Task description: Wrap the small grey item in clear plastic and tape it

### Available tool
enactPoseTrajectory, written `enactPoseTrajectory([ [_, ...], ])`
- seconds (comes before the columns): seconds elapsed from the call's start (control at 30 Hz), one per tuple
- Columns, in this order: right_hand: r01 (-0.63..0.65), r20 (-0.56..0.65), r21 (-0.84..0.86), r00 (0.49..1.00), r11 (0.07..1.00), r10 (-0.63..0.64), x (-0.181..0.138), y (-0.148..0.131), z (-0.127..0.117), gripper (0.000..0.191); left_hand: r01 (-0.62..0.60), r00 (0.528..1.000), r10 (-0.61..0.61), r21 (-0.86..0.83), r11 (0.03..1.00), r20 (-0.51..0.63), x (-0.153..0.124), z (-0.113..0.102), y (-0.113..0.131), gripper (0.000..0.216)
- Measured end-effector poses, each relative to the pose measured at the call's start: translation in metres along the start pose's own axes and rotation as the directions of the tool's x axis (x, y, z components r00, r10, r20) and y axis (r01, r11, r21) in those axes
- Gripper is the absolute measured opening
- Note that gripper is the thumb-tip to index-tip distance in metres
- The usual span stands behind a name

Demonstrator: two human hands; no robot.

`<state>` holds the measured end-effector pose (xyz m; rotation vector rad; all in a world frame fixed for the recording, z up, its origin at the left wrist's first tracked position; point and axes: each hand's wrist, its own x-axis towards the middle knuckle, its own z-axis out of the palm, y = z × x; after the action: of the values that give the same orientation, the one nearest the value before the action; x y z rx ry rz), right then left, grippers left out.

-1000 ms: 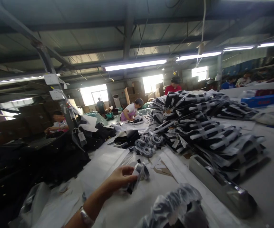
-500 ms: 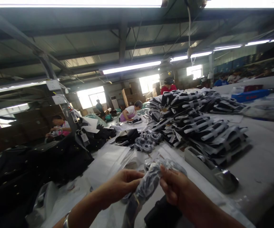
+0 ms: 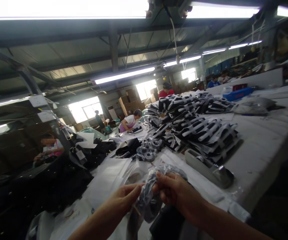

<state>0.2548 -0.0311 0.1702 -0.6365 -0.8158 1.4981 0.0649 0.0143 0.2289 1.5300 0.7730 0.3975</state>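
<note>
At the far left, dark heaped black fabric [image 3: 34, 190] fills the shadowed corner, its folds too dim to make out, and a seated person in a pink top [image 3: 49, 149] sits behind it. Flat white plastic sheets [image 3: 109, 173] lie over the long white worktop [image 3: 264, 146] just right of that.

Low in the middle, the left hand [image 3: 125, 198] reaches in from the bottom edge, forearm cut off by the frame, thumb and fingertips pinched on the left side of a crinkled clear plastic bag holding a dark strap [image 3: 150, 190]. The right hand [image 3: 176, 193] meets it from the right, fingers curled and gripping the bag's top; its forearm runs off the lower right corner. The bag is held up above the worktop's near end, and its lower part is blurred.

Beyond the hands lie small grey tape rolls [image 3: 147, 151]. To their right, a grey desktop tape dispenser [image 3: 207, 168] sits close to a large pile of bagged black-and-white straps [image 3: 196, 123]. Bare worktop stretches right of the pile to the edge, where the floor drops into darkness.
</note>
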Motion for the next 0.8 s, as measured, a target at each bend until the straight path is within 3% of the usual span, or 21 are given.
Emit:
enactPoseTrajectory([
  [0.27,0.022,-0.007,-0.068,1.0,0.997,-0.022,-0.002,0.0,0.002,0.041,0.049,0.998,-0.053,-0.102,0.994,-0.036,-0.003,0.015,0.001,0.054],
  [0.53,0.077,-0.014,-0.072,0.997,0.994,-0.078,-0.006,0.006,-0.003,0.042,0.038,0.997,-0.046,-0.115,0.993,-0.065,0.004,0.005,-0.013,0.06],
  [0.6,0.109,-0.026,-0.116,0.993,0.987,-0.113,-0.014,0.013,-0.012,0.043,0.035,0.998,-0.043,-0.137,0.99,-0.054,0.002,0.004,-0.016,0.062],
  [0.7,0.132,-0.106,-0.322,0.979,0.938,-0.174,-0.029,0.036,-0.041,0.049,0.072,0.993,-0.087,-0.175,0.982,-0.081,-0.003,0.003,-0.019,0.065],
  [0.8,0.054,-0.211,-0.527,0.958,0.848,-0.193,-0.041,0.067,-0.08,0.052,0.064,0.989,-0.089,-0.206,0.977,-0.114,-0.007,0.001,-0.021,0.059],
])
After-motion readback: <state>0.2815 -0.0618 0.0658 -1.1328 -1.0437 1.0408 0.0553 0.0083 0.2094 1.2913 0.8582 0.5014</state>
